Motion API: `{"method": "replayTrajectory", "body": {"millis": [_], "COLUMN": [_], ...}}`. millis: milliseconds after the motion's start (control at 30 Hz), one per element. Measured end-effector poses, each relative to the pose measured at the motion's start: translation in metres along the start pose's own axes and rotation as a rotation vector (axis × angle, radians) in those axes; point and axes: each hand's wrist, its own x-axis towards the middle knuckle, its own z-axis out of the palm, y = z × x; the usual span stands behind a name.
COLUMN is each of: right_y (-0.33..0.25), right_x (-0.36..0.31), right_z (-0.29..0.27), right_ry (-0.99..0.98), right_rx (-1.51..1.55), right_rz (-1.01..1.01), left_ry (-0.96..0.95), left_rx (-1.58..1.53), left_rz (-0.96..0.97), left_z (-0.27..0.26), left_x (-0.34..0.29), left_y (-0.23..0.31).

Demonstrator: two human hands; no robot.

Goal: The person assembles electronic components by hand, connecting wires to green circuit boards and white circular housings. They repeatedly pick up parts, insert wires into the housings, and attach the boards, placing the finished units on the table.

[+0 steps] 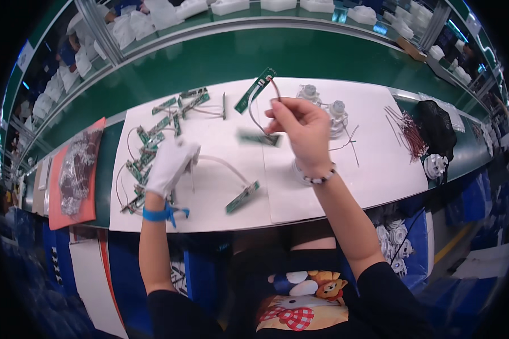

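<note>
My right hand (pixel 306 127) is bare and raised over the middle of the white work surface. Its thumb and fingers pinch a thin brown wire that runs to a narrow green circuit board (pixel 254 91). A pale cable loops from that board down to a second, motion-blurred board (pixel 259 137). My left hand (pixel 172 164), in a white glove, is closed near the pile of circuit boards (pixel 150 152). From its fingertips a white ribbon cable (pixel 227 164) arcs to another green board (pixel 243 196); the part within the fingers is mostly hidden.
White round fittings (pixel 337 113) stand beyond my right hand. Farther right lie a bundle of red-brown wires (pixel 407 135) and a black bag (pixel 437 133). Clear bags of parts rest on an orange sheet (pixel 99 147) at left. A green conveyor belt (pixel 209 56) runs behind.
</note>
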Motion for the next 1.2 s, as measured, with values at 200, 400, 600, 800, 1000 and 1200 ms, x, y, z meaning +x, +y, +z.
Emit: {"method": "replayTrajectory", "body": {"millis": [200,400,600,800,1000,1200], "right_y": [0.055,0.100,0.002,-0.036,-0.010,-0.023], "right_x": [0.039,0.038,-0.036,-0.090,-0.110,-0.109], "right_z": [0.022,0.025,-0.009,-0.109,-0.117,-0.118], "right_ry": [-0.049,-0.251,-0.125,0.193,-0.217,-0.266], "right_rx": [-0.145,-0.697,-0.854,-1.086,-0.990,-0.253], "right_rz": [0.127,0.134,-0.440,-0.158,0.179,0.693], "left_ry": [0.080,-0.031,-0.051,-0.017,-0.228,-0.340], "left_rx": [-0.168,-0.506,-0.901,-0.416,-0.162,-0.211], "left_rz": [-0.103,-0.097,-0.025,-0.051,-0.019,0.009], "left_z": [-0.021,0.006,0.024,0.050,0.059,0.067], "left_x": [-0.026,-0.045,-0.051,-0.057,-0.072,-0.070], "left_y": [-0.041,-0.032,-0.022,-0.028,-0.028,-0.025]}}
